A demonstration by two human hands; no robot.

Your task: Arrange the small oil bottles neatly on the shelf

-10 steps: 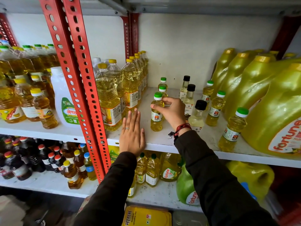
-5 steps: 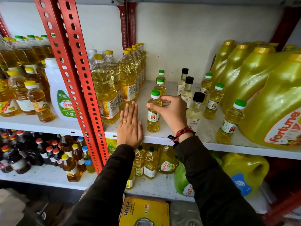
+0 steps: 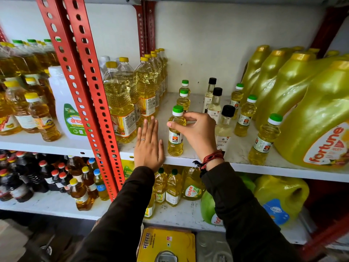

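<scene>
Small green-capped oil bottles stand in a file on the white shelf (image 3: pixel 192 157). The front bottle (image 3: pixel 175 137) stands near the shelf's front edge, and my right hand (image 3: pixel 196 131) holds its shoulder between thumb and fingers. Two more green-capped bottles (image 3: pixel 183 100) stand behind it. My left hand (image 3: pixel 149 146) lies flat on the shelf, fingers straight, just left of the front bottle. Three black-capped clear bottles (image 3: pixel 224 127) line up right of my right hand. Further right runs another row of green-capped bottles (image 3: pixel 264 140).
Tall yellow-capped oil bottles (image 3: pixel 120 103) stand left of my left hand, beside a red perforated upright (image 3: pixel 90 95). Large yellow jugs (image 3: pixel 317 118) fill the shelf's right side. The lower shelf holds more bottles and jugs (image 3: pixel 281 197).
My right hand's grip has shifted on the front bottle's shoulder, fingers now pinching nearer the cap. My left hand stays flat beside it. The camera has shifted slightly.
</scene>
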